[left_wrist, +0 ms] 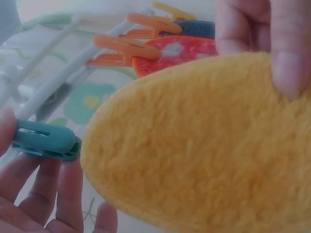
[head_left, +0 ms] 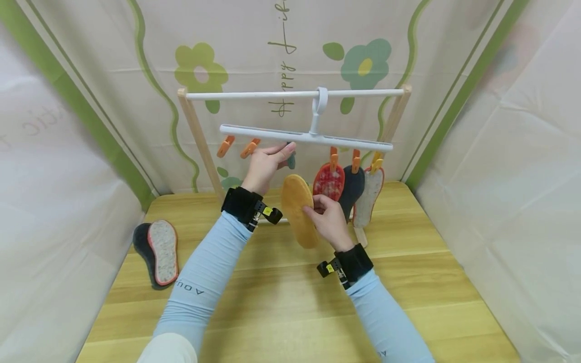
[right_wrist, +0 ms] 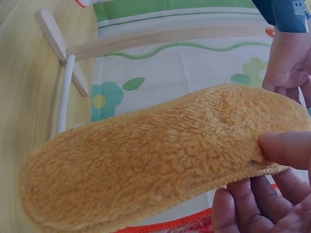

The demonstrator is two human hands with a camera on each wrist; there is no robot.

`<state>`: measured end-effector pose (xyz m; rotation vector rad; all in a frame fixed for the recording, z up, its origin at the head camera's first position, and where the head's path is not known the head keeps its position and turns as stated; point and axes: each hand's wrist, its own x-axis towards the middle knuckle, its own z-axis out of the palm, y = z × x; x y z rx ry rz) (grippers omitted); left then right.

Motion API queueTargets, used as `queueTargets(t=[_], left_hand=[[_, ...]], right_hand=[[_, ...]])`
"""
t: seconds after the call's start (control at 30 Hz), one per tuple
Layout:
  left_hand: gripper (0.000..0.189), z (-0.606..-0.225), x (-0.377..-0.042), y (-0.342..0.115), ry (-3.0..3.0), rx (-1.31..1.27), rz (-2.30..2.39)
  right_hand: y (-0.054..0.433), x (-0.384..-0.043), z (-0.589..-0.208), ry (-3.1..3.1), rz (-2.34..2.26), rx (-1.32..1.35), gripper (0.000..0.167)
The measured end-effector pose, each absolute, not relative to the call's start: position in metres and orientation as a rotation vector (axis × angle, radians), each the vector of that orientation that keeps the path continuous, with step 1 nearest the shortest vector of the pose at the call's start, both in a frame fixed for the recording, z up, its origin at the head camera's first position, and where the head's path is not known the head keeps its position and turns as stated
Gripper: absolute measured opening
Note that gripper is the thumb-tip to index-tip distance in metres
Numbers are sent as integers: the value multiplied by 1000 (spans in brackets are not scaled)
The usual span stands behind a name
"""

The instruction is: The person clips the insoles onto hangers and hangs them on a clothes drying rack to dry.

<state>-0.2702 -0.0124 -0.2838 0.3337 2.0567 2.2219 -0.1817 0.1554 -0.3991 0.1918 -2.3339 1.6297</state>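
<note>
My right hand (head_left: 331, 223) pinches a fuzzy yellow insole (head_left: 296, 209) near one edge, thumb on its face and fingers behind. The insole is held upright under a white hanger (head_left: 268, 134). My left hand (head_left: 264, 169) pinches a teal clothespin (left_wrist: 46, 138) below the hanger's bar between thumb and fingers. In the left wrist view, the clothespin's tip is right at the insole's rounded end. Clipped to the hanger's right side are a red patterned insole (head_left: 328, 181), a dark insole (head_left: 353, 189) and a grey insole with red trim (head_left: 369, 199).
The hanger hooks over the white rail (head_left: 249, 95) of a wooden-sided rack (head_left: 199, 136). Two orange clothespins (head_left: 225, 146) hang at its left. A grey insole (head_left: 163, 252) overlaps a dark insole (head_left: 144, 247) on the table's left. Printed fabric (head_left: 254, 30) encloses the table.
</note>
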Motion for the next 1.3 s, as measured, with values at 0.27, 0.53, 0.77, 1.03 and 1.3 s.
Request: queueTargets(t=[0.27, 0.53, 0.77, 1.03, 1.3], left_hand=[[42, -284, -270, -16, 2081, 284, 2206], [42, -283, -270, -16, 2077, 263, 2209], [41, -283, -270, -15, 2071, 263, 2222], [41, -283, -272, -14, 2069, 258, 2234], [44, -284, -272, -15, 2105, 261, 2203]], right_hand=[[152, -187, -395, -2297, 1688, 169, 18], [152, -189, -393, -2298, 1699, 153, 19], [152, -193, -388, -2276, 1704, 167, 20], [150, -195, -383, -2288, 1715, 152, 21], [147, -198, -381, -2290, 1700, 159, 22]])
